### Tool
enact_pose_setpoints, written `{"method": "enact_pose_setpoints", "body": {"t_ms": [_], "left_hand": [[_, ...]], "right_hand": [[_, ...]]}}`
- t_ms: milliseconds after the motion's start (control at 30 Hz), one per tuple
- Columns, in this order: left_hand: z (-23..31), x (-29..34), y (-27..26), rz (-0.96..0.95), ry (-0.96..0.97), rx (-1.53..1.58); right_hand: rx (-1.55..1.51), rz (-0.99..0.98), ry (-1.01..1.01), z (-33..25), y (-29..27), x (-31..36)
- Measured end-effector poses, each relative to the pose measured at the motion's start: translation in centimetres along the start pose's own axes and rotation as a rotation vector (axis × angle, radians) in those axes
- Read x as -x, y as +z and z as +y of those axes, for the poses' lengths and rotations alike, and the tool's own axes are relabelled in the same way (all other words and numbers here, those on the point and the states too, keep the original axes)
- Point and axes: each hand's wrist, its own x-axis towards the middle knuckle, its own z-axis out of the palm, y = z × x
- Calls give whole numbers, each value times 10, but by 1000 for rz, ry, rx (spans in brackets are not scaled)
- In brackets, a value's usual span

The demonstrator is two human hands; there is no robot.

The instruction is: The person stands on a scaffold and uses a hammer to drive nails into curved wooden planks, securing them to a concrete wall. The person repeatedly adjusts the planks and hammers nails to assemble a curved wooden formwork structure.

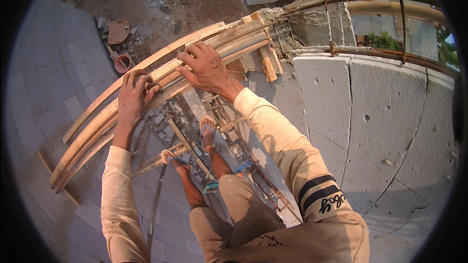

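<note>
At 10 o'clock, left hand (131,98) and right hand (207,68) both grip the wooden formwork planks (146,75), clenched over them. Planks lean from block wall (370,117); not yet fixed.

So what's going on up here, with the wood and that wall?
A person stands high on a wooden scaffold, feet in sandals, looking down at a paved yard. Both hands lie on a bundle of long wooden planks that runs to the top of a grey block wall. The left hand grips the planks lower down, the right hand presses on them nearer the wall. Rusty steel bars run along the wall's top.
</note>
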Motion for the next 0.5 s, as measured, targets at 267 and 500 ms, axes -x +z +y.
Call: {"method": "enact_pose_setpoints", "body": {"t_ms": [267,500], "left_hand": [[28,-45,29,-82,60,-59],[24,-42,35,-203,-11,-17]], "right_hand": [[46,158,182,32,-47,27],[-108,76,421,15,-84,152]]}}
